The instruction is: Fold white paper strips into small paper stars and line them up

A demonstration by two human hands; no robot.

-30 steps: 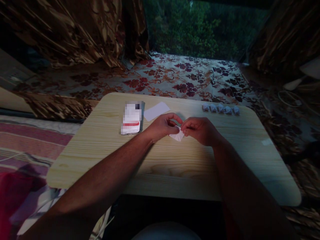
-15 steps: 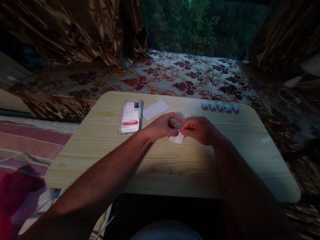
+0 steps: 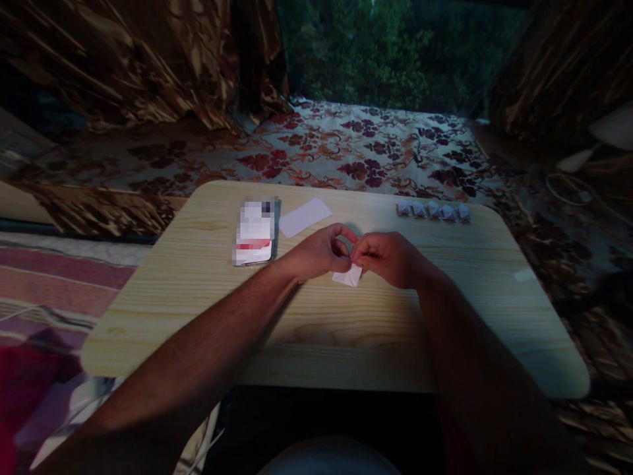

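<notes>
A small folded white paper piece (image 3: 348, 276) rests at the middle of a light wooden table (image 3: 336, 330). My left hand (image 3: 319, 252) pinches its upper left part with curled fingers. My right hand (image 3: 388, 256) pinches the same piece from the right, fingertips meeting the left hand's. Most of the paper is hidden under the fingers; only its lower corner shows.
A phone-sized flat object (image 3: 254, 232) lies at the table's back left, a blank white paper slip (image 3: 305, 217) beside it. Several small folded paper pieces (image 3: 433, 210) stand in a row at the back right. Flowered cloth (image 3: 356, 152) and curtains surround the table.
Both hands have stayed pinched on the folded paper, with only slight finger shifts. The view has drifted a little.
</notes>
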